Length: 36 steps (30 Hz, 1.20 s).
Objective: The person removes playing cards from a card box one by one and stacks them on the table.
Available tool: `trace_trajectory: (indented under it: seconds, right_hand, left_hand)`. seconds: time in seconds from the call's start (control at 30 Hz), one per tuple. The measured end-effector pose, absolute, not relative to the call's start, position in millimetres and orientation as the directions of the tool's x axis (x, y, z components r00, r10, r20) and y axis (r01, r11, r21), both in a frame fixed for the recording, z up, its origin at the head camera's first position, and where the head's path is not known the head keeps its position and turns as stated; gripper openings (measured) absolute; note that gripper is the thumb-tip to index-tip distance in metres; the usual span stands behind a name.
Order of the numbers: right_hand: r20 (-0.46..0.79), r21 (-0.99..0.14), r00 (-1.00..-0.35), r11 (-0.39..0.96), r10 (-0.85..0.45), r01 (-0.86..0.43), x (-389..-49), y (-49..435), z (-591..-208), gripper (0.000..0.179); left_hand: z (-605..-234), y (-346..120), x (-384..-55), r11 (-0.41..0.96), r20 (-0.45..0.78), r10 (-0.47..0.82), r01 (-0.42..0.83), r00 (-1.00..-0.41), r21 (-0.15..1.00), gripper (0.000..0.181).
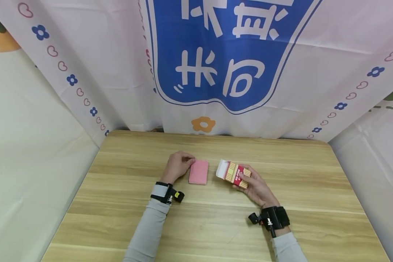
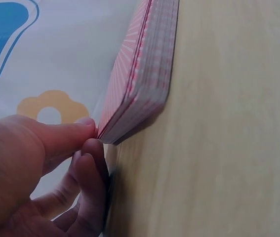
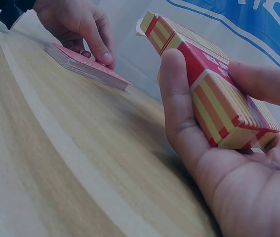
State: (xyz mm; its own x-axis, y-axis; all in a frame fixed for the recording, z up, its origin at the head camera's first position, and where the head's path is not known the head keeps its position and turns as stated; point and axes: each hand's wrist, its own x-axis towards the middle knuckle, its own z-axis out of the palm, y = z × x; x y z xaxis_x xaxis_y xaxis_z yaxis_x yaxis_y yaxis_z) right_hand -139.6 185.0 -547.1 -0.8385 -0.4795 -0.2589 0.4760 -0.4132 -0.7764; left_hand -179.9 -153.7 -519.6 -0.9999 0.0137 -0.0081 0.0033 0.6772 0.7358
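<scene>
A pink-backed deck of playing cards (image 1: 199,173) is laid flat on the wood-grain table (image 1: 216,236), one corner pinched between thumb and finger of the left hand (image 1: 178,168). To its right, a red-and-yellow striped card box (image 1: 230,172), white flap (image 1: 221,169) open towards the deck, is gripped tilted in the right hand (image 1: 258,190); its red label (image 1: 238,175) is printed in white lettering too small to be read. Large white Chinese characters are printed on the backdrop's blue shield (image 1: 213,92).

It seems a makeshift recording booth to me: a wood-grain table (image 1: 213,225) closed in on three sides by hanging pale cloth (image 1: 108,54) printed with hearts (image 1: 52,51), flowers (image 1: 203,124) and a blue emblem (image 1: 216,92), and small cameras (image 1: 179,197) mounted on black wrist straps (image 1: 280,217).
</scene>
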Motion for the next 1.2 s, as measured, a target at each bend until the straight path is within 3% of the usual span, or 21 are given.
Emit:
trace_trajectory:
  seconds: [0.33, 0.5, 0.73, 0.9, 1.2]
  right_hand:
    - [-0.261, -0.781, -0.841, -0.409, -0.473, 0.473, -140.8, 187.3, -545.8, 0.036]
    - [-0.26, -0.784, -0.845, -0.409, -0.468, 0.467, -140.9, 188.8, -545.5, 0.036]
    - [-0.24, -0.782, -0.842, -0.417, -0.484, 0.462, -141.6, 188.5, -546.9, 0.035]
    - [-0.231, -0.775, -0.835, -0.424, -0.5, 0.469, -140.4, 187.8, -547.8, 0.037]
    - [-0.242, -0.765, -0.825, -0.423, -0.511, 0.486, -134.7, 184.6, -545.6, 0.039]
  left_hand:
    - [-508.2, -145.1, -179.6, 0.64, 0.041, 0.047, 0.062, -0.998, 0.766, 0.018]
    - [-492.9, -128.7, -173.9, 0.565, 0.077, 0.117, 0.13, -0.99, 0.815, 0.027]
    - [-473.3, -96.2, -157.4, 0.398, 0.136, 0.246, 0.227, -0.96, 0.889, 0.024]
    - [-470.0, -75.7, -143.2, 0.359, 0.084, 0.319, 0.202, -0.944, 0.911, 0.021]
    - [-481.1, -68.8, -136.4, 0.429, -0.011, 0.337, 0.143, -0.941, 0.892, 0.019]
